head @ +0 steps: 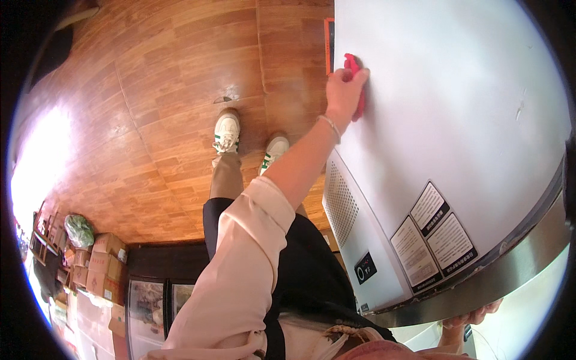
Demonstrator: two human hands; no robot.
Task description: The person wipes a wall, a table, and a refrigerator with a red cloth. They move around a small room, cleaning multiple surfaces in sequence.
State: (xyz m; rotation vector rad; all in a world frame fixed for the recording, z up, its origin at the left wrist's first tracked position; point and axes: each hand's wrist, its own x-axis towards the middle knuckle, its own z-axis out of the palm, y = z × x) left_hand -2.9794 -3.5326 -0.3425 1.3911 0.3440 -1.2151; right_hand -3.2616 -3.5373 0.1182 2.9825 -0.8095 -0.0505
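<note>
My left hand (345, 92), with a bracelet at the wrist, pinches a crumpled red cloth (360, 101) against the white panel (427, 112) of a large appliance, close to its left edge in the picture. The forearm reaches up from the lower left in a rolled pale sleeve. At the lower right my right hand (474, 315) is at the far side of the appliance's stainless steel edge (450, 301); the edge hides part of it, so its grip is unclear. Printed labels (434, 236), a perforated vent (341, 204) and a dark control panel with a knob (365, 267) are on the appliance.
Wood-pattern flooring (180, 90) spreads at the left, under my shoes (226, 132). Cardboard boxes (105, 265) are stacked at the lower left, near a green bundle in clear plastic (79, 230). Beside them stands a glass-door display cooler (146, 315). An orange-framed dark item (330, 47) lies beside the appliance.
</note>
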